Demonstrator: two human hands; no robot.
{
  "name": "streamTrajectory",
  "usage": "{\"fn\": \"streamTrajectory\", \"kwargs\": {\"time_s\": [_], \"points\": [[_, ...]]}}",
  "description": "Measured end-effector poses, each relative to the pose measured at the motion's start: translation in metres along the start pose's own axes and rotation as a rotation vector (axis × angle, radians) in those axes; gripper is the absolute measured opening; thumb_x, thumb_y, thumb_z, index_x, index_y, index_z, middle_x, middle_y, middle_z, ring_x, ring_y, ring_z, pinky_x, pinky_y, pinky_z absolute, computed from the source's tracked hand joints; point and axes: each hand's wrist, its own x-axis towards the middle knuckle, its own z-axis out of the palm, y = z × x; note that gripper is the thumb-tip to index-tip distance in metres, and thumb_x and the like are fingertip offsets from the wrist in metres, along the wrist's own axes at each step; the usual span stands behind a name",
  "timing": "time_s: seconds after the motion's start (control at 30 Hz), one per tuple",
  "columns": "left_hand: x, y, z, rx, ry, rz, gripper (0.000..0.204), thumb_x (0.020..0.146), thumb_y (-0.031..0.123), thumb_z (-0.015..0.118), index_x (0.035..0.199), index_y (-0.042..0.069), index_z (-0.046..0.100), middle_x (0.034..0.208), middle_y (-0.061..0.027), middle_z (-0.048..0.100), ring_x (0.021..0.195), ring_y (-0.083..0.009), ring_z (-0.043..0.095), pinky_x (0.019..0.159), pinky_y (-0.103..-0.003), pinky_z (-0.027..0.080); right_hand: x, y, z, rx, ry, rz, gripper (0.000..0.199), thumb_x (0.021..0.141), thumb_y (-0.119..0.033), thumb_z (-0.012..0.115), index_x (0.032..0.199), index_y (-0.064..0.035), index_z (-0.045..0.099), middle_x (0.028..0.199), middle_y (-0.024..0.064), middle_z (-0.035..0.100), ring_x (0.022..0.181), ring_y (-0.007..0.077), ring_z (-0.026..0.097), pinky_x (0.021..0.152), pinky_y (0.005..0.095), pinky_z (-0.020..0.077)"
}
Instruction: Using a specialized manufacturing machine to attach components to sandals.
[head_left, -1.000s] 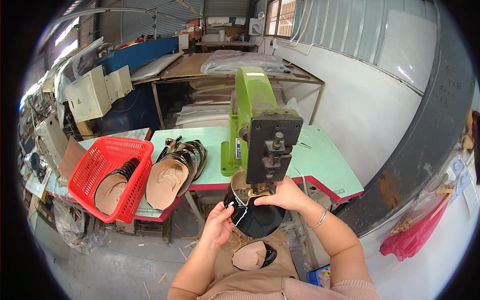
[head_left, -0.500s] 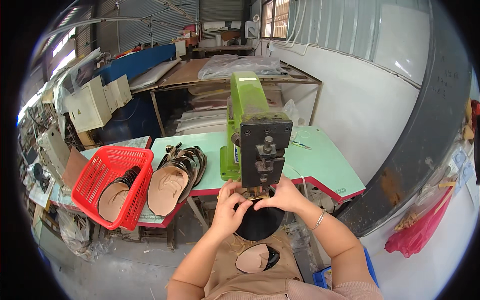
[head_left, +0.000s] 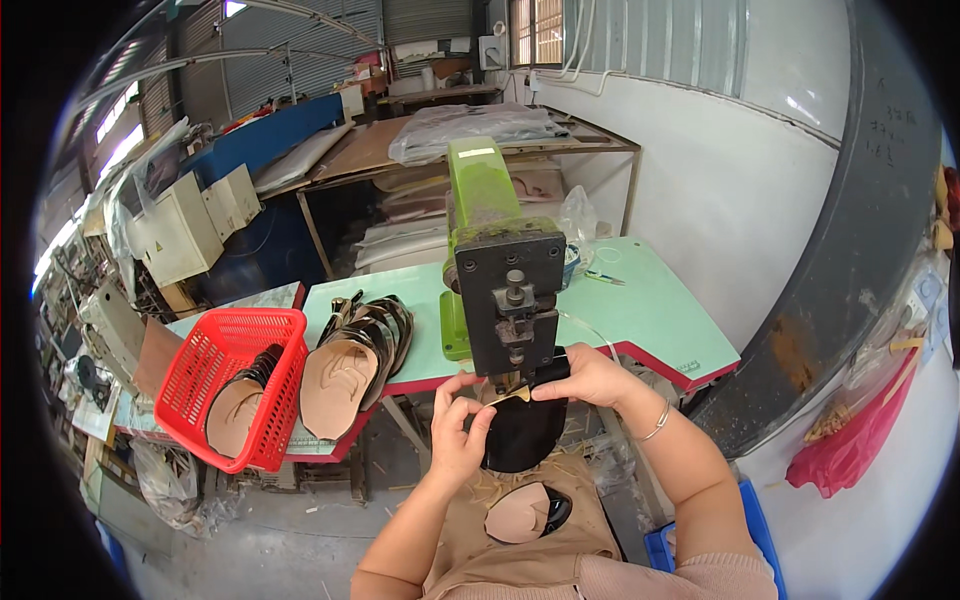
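Observation:
My left hand [head_left: 458,432] and my right hand [head_left: 592,378] meet under the black head of a green machine [head_left: 508,300]. Between them is a thin yellowish piece [head_left: 516,396], its kind unclear. The left thumb and index finger pinch its left end; my right thumb and fingers close on the right end. Just below hangs a dark rounded panel [head_left: 525,440]; whether it belongs to the machine, I cannot tell. On my lap lies a beige-lined, glossy black shoe upper [head_left: 520,514].
At left, a red plastic basket [head_left: 268,420] holds several similar uppers. Beside it, a stack of beige and black uppers [head_left: 340,385] overhangs the edge of the green tabletop [head_left: 660,300]. Small snips [head_left: 605,278] lie at its right. A blue crate [head_left: 745,525] sits near my right elbow.
The view has shifted slightly. My hands have drawn a little apart, leaving more of the yellowish piece in sight under the machine head. Both still hold it.

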Motion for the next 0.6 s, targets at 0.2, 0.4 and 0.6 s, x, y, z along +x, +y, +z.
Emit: {"fn": "streamTrajectory", "kwargs": {"time_s": [0.2,0.4,0.6], "points": [[-0.001,-0.003,0.001,-0.08,-0.002,-0.052,0.016,0.077,0.013,0.067,0.077,0.002,0.055,0.113,-0.017,0.051,0.11,-0.0339,0.048,0.092,-0.04,0.038,0.013,0.001,-0.006,-0.357,-0.004,-0.037,0.041,0.066,-0.025,0.077,0.093,0.0029,0.064,0.085,0.0092,0.066,0.078,0.0124,0.057,0.076,0.0284,0.0456],[0.006,0.002,0.005,-0.031,0.008,-0.018,0.021,0.073,0.013,0.072,0.076,0.001,0.055,0.107,-0.0157,0.055,0.107,-0.0316,0.051,0.09,-0.038,0.04,0.021,-0.007,0.002,-0.317,-0.055,-0.148,0.035,0.068,-0.018,0.075,0.095,0.0016,0.065,0.088,0.008,0.067,0.078,0.0113,0.057,0.077,0.0272,0.0455],[0.002,-0.019,0.007,-0.311,0.016,-0.122,0.015,0.077,0.009,0.068,0.076,0.001,0.055,0.109,-0.0125,0.055,0.103,-0.0239,0.052,0.089,-0.034,0.04,0.009,-0.02,0.017,-0.28,0.043,-0.049,0.029,0.069,-0.009,0.073,0.096,-0.0007,0.066,0.085,0.0045,0.067,0.071,0.0089,0.056,0.068,0.0244,0.0467]]}}
